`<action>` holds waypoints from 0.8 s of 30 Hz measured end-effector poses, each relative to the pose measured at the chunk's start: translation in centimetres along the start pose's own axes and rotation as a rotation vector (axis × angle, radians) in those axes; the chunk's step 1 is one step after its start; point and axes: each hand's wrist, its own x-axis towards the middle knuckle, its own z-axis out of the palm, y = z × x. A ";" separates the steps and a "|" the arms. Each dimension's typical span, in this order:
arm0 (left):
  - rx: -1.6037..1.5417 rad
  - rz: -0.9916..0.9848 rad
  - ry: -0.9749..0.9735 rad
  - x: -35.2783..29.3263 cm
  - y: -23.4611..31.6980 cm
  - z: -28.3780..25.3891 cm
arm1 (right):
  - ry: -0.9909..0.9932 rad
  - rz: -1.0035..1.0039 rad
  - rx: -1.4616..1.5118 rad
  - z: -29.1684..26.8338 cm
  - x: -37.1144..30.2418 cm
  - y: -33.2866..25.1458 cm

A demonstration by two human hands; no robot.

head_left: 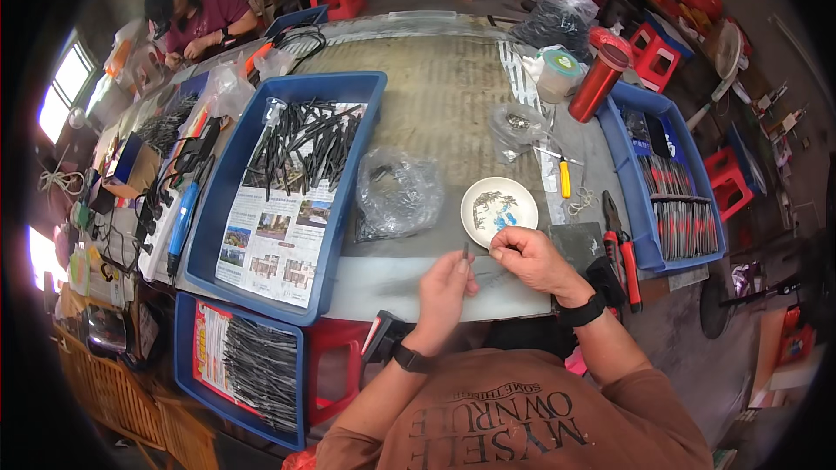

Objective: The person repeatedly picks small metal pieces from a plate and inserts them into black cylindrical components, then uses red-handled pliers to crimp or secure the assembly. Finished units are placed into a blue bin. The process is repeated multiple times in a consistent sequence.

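Observation:
Between the fingertips of my left hand [446, 289] a short, slim dark piece [465, 249] points upward. My right hand [533, 259] is closed in a pinch just right of it, at the near rim of a white dish [471, 224]. Whatever those right fingertips hold is too small to make out. Small dark bits and something blue lie in the dish. To its left rests a crumpled clear plastic bag [399, 194] with dark bits inside. Further left, slim black pieces [300, 144] are heaped on newspaper in a large blue tray [326, 274].
Right of the dish lie a yellow-handled screwdriver [564, 181] and red-handled pliers [629, 271]. A red flask [598, 83] stands near a blue tray [643, 248] of packed pieces. Another tray [300, 383] sits lower left. Beside a blue electric tool [184, 219] are cables. A person [209, 22] works far left.

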 end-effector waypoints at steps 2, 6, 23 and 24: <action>-0.031 0.010 -0.011 0.1 0.2 0.4 | -0.021 0.021 0.066 0.0 -0.1 0.0; -0.053 0.006 -0.019 0.2 0.5 0.8 | -0.026 0.025 0.086 0.0 -0.3 -0.1; 0.269 0.234 0.040 -0.2 -0.5 1.2 | 0.033 -0.025 0.125 0.8 -1.3 -0.6; 0.295 0.250 0.048 -0.3 -0.5 1.1 | 0.033 -0.027 0.126 0.8 -1.3 -0.6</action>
